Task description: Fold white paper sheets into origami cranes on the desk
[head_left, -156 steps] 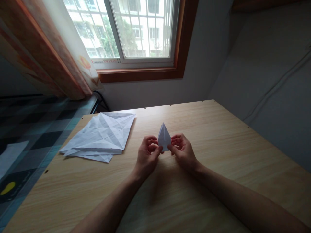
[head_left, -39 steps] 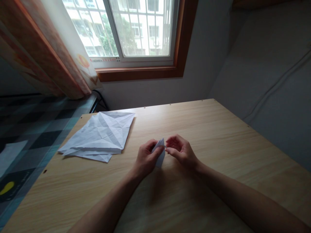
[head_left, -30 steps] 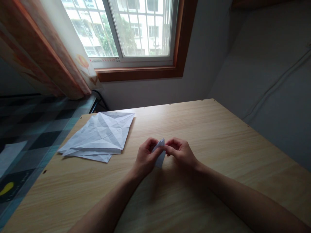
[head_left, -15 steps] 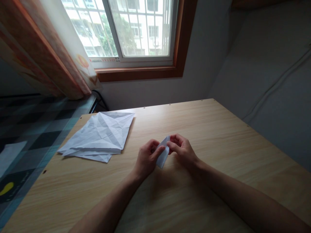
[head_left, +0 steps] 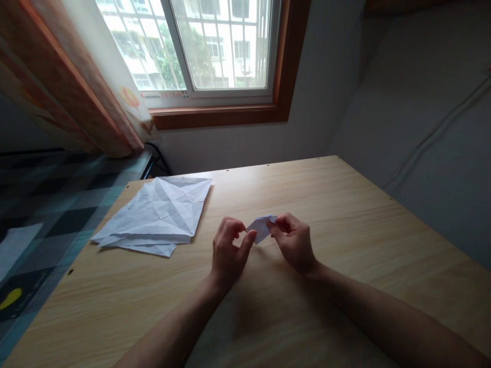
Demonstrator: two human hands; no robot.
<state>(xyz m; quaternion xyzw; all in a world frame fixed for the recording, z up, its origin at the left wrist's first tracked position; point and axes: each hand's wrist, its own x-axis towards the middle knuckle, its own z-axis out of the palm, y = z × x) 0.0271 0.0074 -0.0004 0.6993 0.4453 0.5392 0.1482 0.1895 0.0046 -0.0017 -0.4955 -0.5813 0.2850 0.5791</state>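
A small piece of folded white paper [head_left: 261, 228] is held just above the wooden table, tilted, with a narrow point toward the left. My right hand [head_left: 294, 240] pinches its right end between thumb and curled fingers. At the paper's left end is my left hand [head_left: 230, 250], its thumb tip and bent index finger closed on the tip and lower edge, with a gap behind them inside the curl. Part of the paper's right end is hidden by my right fingers.
Several creased white paper sheets [head_left: 161, 209] lie stacked at the table's left. The wooden table [head_left: 345, 220] reaches back toward the wall under a barred window [head_left: 226, 46]. Left of it is a bed with a checked cover [head_left: 76, 194]; an orange curtain [head_left: 72, 76] hangs above.
The folded paper has turned from standing steeply to lying more sideways. My left hand has shifted slightly left and loosened its curl, while my right hand has moved a little right, gripping the paper's end.
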